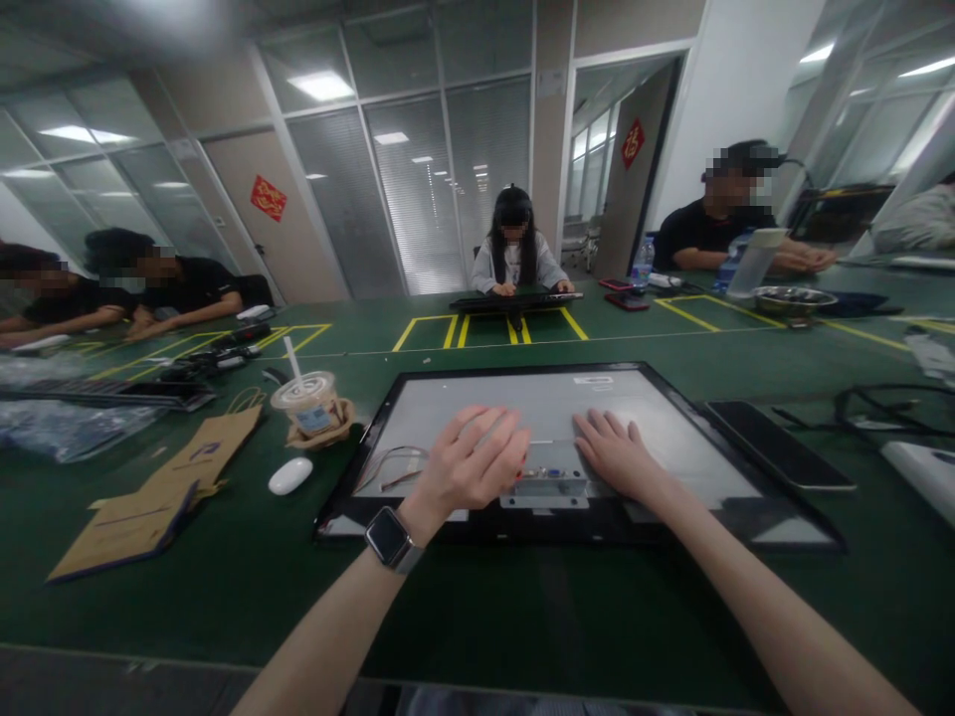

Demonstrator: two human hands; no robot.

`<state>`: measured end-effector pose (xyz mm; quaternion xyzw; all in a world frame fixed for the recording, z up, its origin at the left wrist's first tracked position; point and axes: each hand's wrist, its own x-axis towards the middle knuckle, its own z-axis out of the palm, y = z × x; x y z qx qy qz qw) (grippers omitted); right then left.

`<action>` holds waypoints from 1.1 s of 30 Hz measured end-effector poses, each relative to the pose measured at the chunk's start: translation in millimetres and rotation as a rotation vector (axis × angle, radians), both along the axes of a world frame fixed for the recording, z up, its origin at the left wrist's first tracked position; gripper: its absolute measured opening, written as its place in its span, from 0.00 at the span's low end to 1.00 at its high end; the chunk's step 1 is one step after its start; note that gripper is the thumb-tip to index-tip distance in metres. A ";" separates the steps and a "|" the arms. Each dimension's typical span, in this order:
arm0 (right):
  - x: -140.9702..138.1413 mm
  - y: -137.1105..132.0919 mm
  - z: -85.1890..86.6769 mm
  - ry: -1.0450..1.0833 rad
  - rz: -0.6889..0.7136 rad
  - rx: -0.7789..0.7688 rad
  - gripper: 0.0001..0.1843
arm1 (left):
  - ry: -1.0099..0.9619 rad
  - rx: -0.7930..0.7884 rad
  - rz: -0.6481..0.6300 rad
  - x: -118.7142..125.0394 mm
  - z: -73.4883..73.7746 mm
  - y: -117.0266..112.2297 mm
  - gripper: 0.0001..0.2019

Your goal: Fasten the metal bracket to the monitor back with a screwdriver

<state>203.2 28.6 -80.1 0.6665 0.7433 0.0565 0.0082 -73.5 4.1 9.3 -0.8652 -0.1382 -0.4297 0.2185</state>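
Note:
A flat monitor panel [671,418] lies face down on the green table, its grey metal back up inside a black frame. My left hand [474,462], with a watch on the wrist, rests on the panel's back with fingers curled loosely and nothing visible in them. My right hand [616,452] lies flat on the panel, fingers stretched out. Between the two hands sits a small metal connector bracket [548,487] at the panel's near edge. Thin coloured wires [392,467] run along the panel's left side.
A white mouse [289,475], an iced drink cup with straw [305,403] and brown paper bags [160,487] lie to the left. A black phone [776,443] and cables [887,408] are on the right. Several other people sit around the table; one opposite handles another panel [514,300].

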 end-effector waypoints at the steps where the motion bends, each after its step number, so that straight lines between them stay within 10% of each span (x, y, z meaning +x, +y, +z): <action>1: -0.2 -0.2 0.3 0.003 0.000 -0.002 0.32 | 0.043 0.019 -0.048 -1.7 2.5 4.2 0.09; 7: 1.1 1.4 -5.1 0.008 -0.006 0.007 0.32 | 0.124 0.239 -0.130 9.9 22.1 16.2 0.08; 17: 5.9 6.3 -14.0 0.006 -0.018 0.051 0.32 | 0.274 -0.303 0.458 34.8 62.5 -8.8 0.16; 33: 8.5 9.1 -15.5 0.042 -0.012 0.043 0.31 | 0.293 -0.393 0.551 28.4 69.2 -1.7 0.33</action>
